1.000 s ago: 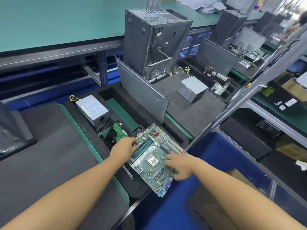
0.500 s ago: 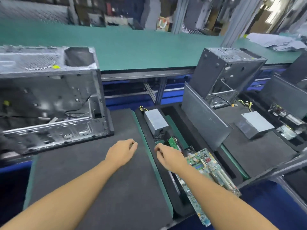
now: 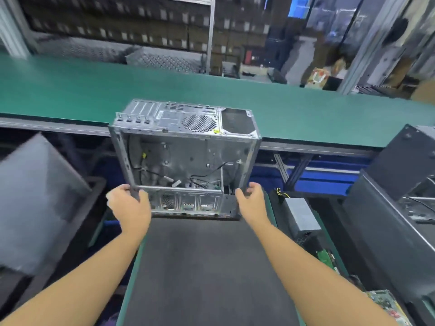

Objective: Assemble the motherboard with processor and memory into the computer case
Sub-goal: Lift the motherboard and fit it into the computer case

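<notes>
Your fingers [image 3: 250, 187] curl round both near corners of the grey steel computer case [image 3: 186, 156], left hand [image 3: 129, 205] and right hand [image 3: 253, 201] gripping it mid-frame, open side facing you, likely to lay it on the dark foam mat [image 3: 207, 267]. The green motherboard [image 3: 386, 304] lies lower right.

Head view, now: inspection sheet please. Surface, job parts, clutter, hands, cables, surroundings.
Surface: dark foam mat, green-edged.
Job's things: computer case at the mat's far end, open side facing the camera; motherboard low right, off the mat.
Clutter: power supply right of the mat.
Hands: left hand and right hand grip the case's lower corners.
Cables: black leads loose inside the case; yellow wires by the power supply.
Surroundings: green conveyor behind; second case at right.
</notes>
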`<state>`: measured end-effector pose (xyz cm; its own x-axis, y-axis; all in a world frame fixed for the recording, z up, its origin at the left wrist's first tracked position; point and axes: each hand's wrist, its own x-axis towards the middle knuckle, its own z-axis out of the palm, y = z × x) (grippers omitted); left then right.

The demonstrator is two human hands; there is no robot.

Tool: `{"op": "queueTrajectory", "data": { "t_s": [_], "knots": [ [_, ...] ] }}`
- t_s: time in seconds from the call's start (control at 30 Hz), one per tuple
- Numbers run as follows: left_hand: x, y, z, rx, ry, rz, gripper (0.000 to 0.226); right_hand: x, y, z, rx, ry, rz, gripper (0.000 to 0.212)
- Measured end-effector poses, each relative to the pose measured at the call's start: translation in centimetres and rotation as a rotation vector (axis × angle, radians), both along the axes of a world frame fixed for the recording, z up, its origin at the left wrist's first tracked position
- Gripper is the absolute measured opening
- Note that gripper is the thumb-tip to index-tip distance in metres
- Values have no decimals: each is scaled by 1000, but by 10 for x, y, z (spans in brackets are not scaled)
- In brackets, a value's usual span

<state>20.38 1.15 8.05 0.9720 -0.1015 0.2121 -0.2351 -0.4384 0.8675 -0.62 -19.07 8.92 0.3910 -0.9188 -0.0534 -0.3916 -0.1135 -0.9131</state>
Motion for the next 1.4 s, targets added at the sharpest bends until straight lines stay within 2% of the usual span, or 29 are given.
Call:
{"op": "queueTrajectory", "data": {
  "t_s": [0.07,0.13,0.17,0.23,0.3,0.33,0.5,0.73,1.03,1.23,1.4],
  "knots": [
    [28,9,6,-57,119,89,56,17,-11,9,-18,-13,-44,58],
    [51,12,7,-24,153,-21,72,28,-21,18,-33,3,-49,55],
    [60,11,7,11,169,-113,71,31,-26,21,-44,21,-38,50],
    [72,5,10,79,212,-260,47,35,-34,26,-79,74,-15,37],
    [76,-6,12,111,220,-247,18,37,-37,28,-105,107,-10,29],
    [75,-11,13,113,216,-207,12,38,-37,29,-112,113,-17,27],
    [64,-22,19,140,144,-62,12,36,-34,34,-153,139,-71,12],
    [51,-23,55,211,-2,-148,12,15,-40,63,-259,300,-144,11],
    [23,-9,62,522,-80,-295,20,-22,-47,66,-248,585,-110,39],
    [19,-14,55,735,48,-376,18,-40,-50,50,-141,721,15,40],
    [19,-25,31,794,107,-431,16,-47,-52,19,-96,763,32,32]
  ]
}}
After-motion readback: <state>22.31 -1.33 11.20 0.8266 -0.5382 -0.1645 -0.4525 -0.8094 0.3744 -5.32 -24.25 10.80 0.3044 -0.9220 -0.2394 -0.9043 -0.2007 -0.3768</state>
